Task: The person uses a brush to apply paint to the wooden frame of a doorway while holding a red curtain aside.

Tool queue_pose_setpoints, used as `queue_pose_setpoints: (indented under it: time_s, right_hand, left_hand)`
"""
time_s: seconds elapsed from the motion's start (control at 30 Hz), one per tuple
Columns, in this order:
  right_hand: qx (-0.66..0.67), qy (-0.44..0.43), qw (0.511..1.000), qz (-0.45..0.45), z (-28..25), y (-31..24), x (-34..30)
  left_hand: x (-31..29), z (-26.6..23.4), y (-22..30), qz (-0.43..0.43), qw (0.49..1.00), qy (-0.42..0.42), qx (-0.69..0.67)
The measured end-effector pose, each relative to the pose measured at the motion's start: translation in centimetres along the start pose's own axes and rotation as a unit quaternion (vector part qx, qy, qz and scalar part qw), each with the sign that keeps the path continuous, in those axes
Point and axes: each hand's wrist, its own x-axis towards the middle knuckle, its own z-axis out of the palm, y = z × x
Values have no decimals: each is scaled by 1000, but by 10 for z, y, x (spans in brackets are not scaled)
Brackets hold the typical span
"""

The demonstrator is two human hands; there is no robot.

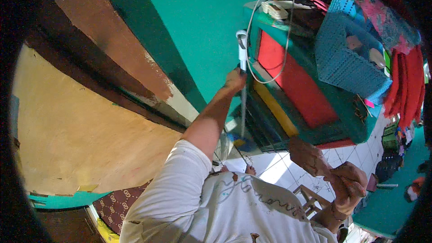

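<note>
My left hand [236,80] reaches forward and is closed around a long thin pole [243,112] with a white handle [242,49] ending in a loop. The pole's lower end runs down to a blurred blue and yellow patch near the floor, and I cannot make out its kind. At the lower right, my right hand [347,186] is bent and closed on a brown flat piece [308,156], which points toward the green cabinet [346,128]. That piece is blurred, and its kind is unclear.
A red panel [292,83] fronts the cabinet. On top are a blue woven basket [333,54], a white device [274,10] and a looping white cable [255,15]. Red cloth [407,85] hangs at right. Below are white floor tiles [265,175] and a wooden stool [310,198]. A pale board [90,126] stands left.
</note>
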Motion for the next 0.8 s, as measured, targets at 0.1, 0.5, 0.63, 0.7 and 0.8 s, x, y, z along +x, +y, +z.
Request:
queue_pose_setpoints:
  time_s: [0.1, 0.5, 0.63, 0.7, 0.8]
  right_hand:
    - [2, 14, 998, 64, 5, 3, 0]
    - [11, 35, 997, 64, 21, 15, 8]
    - [38, 84, 996, -15, 26, 21, 4]
    - [51, 80, 995, -4, 27, 22, 0]
    - [-42, 29, 997, 64, 33, 3, 7]
  left_hand:
    - [-15, -4, 28, 10, 999, -29, 37]
    - [-87, 9, -36, 159, 978, -14, 132]
    - [-164, -22, -42, 163, 972, -125, 111]
    - [-187, -38, -48, 172, 963, -135, 158]
    - [-207, -66, -44, 105, 957, -214, 168]
